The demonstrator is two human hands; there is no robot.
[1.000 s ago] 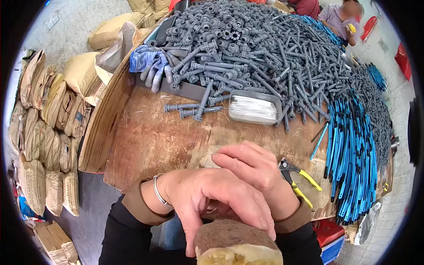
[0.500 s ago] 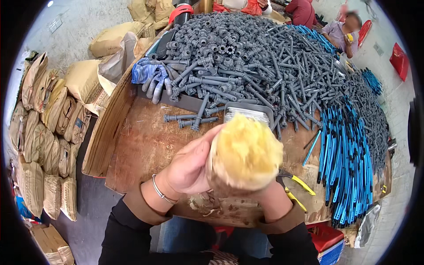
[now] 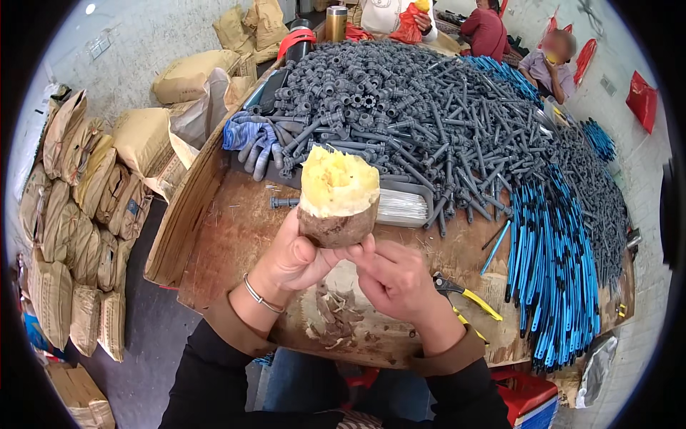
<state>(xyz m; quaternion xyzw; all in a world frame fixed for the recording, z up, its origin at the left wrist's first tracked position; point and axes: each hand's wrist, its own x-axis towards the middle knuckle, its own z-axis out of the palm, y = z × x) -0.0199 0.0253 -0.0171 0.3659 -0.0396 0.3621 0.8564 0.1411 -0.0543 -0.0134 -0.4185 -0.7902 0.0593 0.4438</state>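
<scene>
Over the counter, the left hand clasps the tuber by its skin, seemingly to spare its flesh; the right hand's grip is unclear.

rough-skinned tuber, scuffed wooden tabletop, matt plastic fittings, shiny metal bracelet

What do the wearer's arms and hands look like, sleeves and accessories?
Long black sleeves with broad brown cuffs on both arms. The left hand is ungloved, with a slim silver bracelet at its wrist. The right hand is ungloved too, its wrist without a bracelet.
</scene>
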